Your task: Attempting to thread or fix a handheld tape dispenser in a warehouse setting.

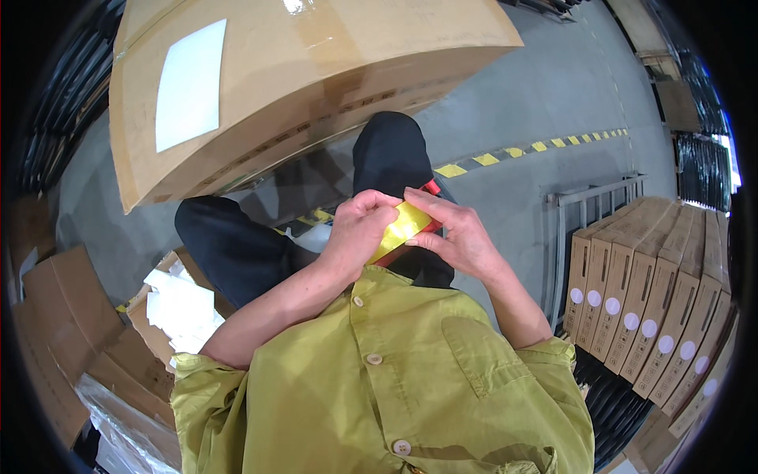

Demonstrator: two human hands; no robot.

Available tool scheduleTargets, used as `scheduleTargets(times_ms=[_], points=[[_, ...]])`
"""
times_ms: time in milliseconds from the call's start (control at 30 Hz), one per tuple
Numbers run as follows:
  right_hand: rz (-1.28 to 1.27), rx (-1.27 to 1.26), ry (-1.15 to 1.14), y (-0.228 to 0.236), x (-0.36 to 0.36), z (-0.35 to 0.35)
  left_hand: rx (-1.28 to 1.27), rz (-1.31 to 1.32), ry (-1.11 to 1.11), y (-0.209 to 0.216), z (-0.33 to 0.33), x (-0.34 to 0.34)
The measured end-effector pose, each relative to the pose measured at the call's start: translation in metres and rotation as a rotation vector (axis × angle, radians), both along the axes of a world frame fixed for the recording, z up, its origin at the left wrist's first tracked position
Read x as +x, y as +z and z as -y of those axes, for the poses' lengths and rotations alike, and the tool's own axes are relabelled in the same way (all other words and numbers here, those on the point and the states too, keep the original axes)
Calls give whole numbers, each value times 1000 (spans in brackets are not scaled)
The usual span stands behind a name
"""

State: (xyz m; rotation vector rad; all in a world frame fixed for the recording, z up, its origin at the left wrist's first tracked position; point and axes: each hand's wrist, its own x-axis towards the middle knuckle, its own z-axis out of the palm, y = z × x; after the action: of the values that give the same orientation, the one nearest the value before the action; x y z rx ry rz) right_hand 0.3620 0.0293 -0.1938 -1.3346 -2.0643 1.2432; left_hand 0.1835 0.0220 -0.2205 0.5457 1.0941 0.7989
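A shiny yellow strip, which looks like packing tape (401, 227), is stretched between my two hands above my lap. My left hand (359, 229) pinches its upper left edge with thumb and forefinger. On the other side my right hand (458, 235) grips it between thumb and fingers. Red parts of a tool, possibly a tape dispenser (431, 187), show beside and behind the strip; my hands hide most of it. Ahead of my knees stands a large cardboard box (316, 87) with a white sheet (192, 85) on its top.
At my left are an opened carton of white papers (183, 304) and flattened cardboard (67, 304). To the right, several narrow cartons (632, 292) stand in a row beside a grey metal rail frame (600, 193). Yellow-and-black tape (521, 152) marks the floor.
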Motion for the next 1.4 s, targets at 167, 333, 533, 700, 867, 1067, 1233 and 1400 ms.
scheduleTargets(times_ms=[167,333,533,700,867,1067,1233,1400], points=[[-10,-39,-4,-2,-1,-1,-40,-88,28,-2,-4,3],[-74,-4,-16,-1,1,0,-31,-72,45,4,1,4],[-63,-27,0,0,4,-3,51,40,38,2,3,2],[-38,-17,-1,-4,1,-2,-1,-25,19,-4,-4,2],[-27,-28,-3,-3,1,-5,-44,-68,-21,0,-6,1],[-185,-10,-141,11,8,-7,319,-119,-66,18,10,-1],[-194,-74,-227,6,-2,3,396,-341,-113,-8,12,8],[54,158,-195,4,-8,5,481,-435,-159,-6,12,12]])
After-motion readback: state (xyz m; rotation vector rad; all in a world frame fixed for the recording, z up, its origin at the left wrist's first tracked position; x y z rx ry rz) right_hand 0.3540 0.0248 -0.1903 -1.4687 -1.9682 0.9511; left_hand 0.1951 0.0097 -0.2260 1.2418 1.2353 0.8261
